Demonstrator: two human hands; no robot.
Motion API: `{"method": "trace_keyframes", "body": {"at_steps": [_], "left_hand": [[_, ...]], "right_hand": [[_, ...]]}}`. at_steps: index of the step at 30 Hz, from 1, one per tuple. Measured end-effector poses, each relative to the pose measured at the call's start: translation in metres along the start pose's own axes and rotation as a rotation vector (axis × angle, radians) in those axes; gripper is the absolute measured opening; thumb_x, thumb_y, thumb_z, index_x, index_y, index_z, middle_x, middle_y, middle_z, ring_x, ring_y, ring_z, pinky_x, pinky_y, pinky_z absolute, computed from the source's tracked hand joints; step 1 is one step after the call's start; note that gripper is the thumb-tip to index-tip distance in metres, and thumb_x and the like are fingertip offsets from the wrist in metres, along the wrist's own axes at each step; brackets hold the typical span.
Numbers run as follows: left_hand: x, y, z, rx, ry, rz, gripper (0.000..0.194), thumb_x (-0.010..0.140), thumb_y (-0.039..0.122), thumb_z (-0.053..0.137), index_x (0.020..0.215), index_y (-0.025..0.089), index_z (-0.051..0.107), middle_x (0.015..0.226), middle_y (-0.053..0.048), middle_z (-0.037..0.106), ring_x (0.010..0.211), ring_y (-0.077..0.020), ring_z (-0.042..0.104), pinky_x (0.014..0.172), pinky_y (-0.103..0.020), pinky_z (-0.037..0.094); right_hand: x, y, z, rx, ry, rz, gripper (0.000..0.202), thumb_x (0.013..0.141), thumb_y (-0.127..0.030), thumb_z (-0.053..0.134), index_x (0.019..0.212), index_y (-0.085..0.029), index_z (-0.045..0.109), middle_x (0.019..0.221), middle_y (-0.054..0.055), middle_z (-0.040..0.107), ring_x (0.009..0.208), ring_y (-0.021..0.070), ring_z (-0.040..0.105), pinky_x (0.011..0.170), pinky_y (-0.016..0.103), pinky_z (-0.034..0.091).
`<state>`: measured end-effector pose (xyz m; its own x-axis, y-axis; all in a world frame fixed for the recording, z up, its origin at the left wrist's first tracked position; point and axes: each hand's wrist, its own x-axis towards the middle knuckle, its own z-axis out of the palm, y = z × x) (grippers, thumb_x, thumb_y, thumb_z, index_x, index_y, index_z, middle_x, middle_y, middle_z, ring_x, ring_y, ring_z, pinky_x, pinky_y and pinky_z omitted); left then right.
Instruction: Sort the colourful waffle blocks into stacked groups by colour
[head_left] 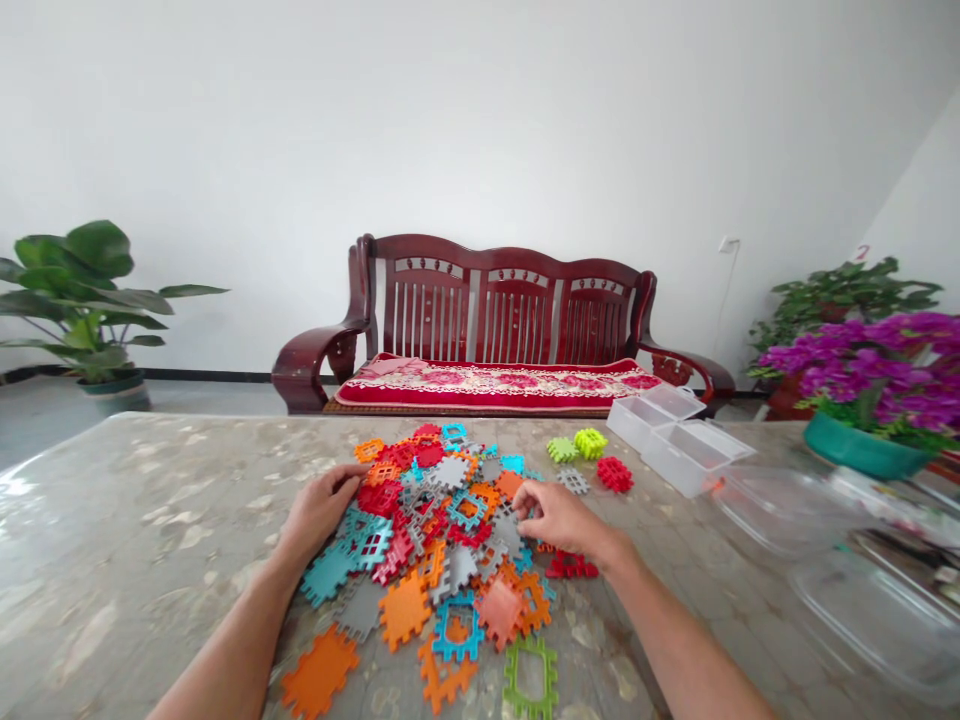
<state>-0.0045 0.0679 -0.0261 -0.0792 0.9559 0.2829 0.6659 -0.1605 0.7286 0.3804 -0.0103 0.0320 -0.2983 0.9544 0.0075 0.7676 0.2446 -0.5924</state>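
A heap of flat, notched interlocking plastic tiles (pixel 465 510) in red, orange, blue, grey and green lies between my hands. My left hand (pixel 321 508) rests against the heap's left side, beside red tiles (pixel 380 497), its fingers loosely bent and apart with nothing visible in them. Curled over the right side is my right hand (pixel 555 515), its fingertips close to a grey tile (pixel 508 535); whatever they grip, if anything, is hidden. Nearer me lie an orange solid tile (pixel 321 672) and a green frame tile (pixel 511 690).
Beyond my right hand sit a yellow-green assembled block (pixel 590 443) and a red one (pixel 615 475). Clear plastic boxes (pixel 686 468) and transparent lids (pixel 885 610) occupy the table's right side, near a teal pot (pixel 862 450) of purple flowers. A wooden bench (pixel 510 300) stands behind the table.
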Motion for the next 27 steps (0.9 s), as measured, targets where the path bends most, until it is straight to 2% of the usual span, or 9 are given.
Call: {"method": "trace_keyframes", "body": {"at_steps": [4,9,13,18,20,22,25,27], "left_hand": [[0.000,0.000,0.000,0.005,-0.014,-0.007,0.042,0.077,0.047,0.048,0.099,0.022,0.074,0.103,-0.005,0.077,0.097,-0.0248,0.068,0.096,-0.037,0.049],[0.000,-0.002,0.000,-0.001,-0.015,-0.007,0.042,0.077,0.047,0.049,0.100,0.023,0.073,0.103,-0.004,0.077,0.097,-0.0245,0.069,0.096,-0.036,0.050],[0.000,-0.002,0.000,-0.010,-0.007,0.000,0.041,0.076,0.047,0.049,0.098,0.023,0.074,0.101,-0.004,0.077,0.096,-0.0240,0.069,0.096,-0.035,0.050],[0.001,-0.001,0.000,-0.006,-0.003,0.004,0.042,0.075,0.048,0.049,0.097,0.023,0.074,0.101,-0.004,0.077,0.097,-0.0246,0.069,0.096,-0.036,0.050],[0.001,-0.001,0.000,-0.006,-0.008,0.000,0.043,0.075,0.048,0.049,0.097,0.023,0.074,0.102,-0.004,0.077,0.097,-0.0247,0.069,0.096,-0.036,0.050],[0.001,-0.001,0.000,-0.002,-0.013,-0.002,0.043,0.075,0.048,0.049,0.098,0.023,0.074,0.103,-0.004,0.077,0.098,-0.0247,0.069,0.096,-0.036,0.050],[0.002,-0.003,0.000,0.007,-0.018,-0.005,0.043,0.075,0.048,0.049,0.099,0.023,0.074,0.104,-0.004,0.077,0.099,-0.0249,0.069,0.097,-0.037,0.050],[0.002,-0.005,0.000,0.006,-0.020,0.001,0.042,0.076,0.048,0.049,0.099,0.023,0.074,0.105,-0.004,0.077,0.099,-0.0249,0.069,0.098,-0.037,0.049]], "right_hand": [[-0.003,-0.002,-0.002,-0.100,-0.056,-0.068,0.043,0.059,-0.025,0.082,0.101,-0.022,0.068,0.101,0.000,0.068,0.085,0.0161,0.059,0.072,0.024,0.040],[-0.004,-0.004,0.000,-0.093,-0.074,-0.047,0.045,0.057,-0.025,0.084,0.099,-0.022,0.068,0.090,-0.002,0.065,0.078,0.0141,0.056,0.067,0.023,0.038],[-0.001,-0.002,0.004,0.101,-0.079,-0.016,0.033,0.058,-0.017,0.078,0.088,-0.019,0.065,0.077,-0.006,0.059,0.069,0.0108,0.051,0.060,0.020,0.035],[0.004,0.003,0.006,0.310,-0.057,-0.036,0.010,0.068,-0.022,0.067,0.074,-0.018,0.061,0.064,-0.006,0.054,0.061,0.0101,0.047,0.056,0.021,0.034],[0.007,0.007,0.004,0.408,0.000,-0.016,0.010,0.072,-0.026,0.063,0.078,-0.018,0.062,0.066,-0.005,0.058,0.061,0.0112,0.051,0.058,0.022,0.038],[0.011,0.015,0.000,0.469,0.115,0.031,0.018,0.075,-0.031,0.059,0.086,-0.018,0.064,0.070,-0.003,0.063,0.061,0.0128,0.055,0.059,0.024,0.042],[0.016,0.040,-0.011,0.434,0.355,0.145,0.030,0.078,-0.034,0.052,0.098,-0.017,0.067,0.077,0.001,0.068,0.060,0.0150,0.059,0.060,0.026,0.047],[0.017,0.062,-0.021,0.375,0.461,0.240,0.037,0.080,-0.034,0.047,0.105,-0.017,0.069,0.082,0.003,0.071,0.061,0.0163,0.062,0.060,0.028,0.050]]}}
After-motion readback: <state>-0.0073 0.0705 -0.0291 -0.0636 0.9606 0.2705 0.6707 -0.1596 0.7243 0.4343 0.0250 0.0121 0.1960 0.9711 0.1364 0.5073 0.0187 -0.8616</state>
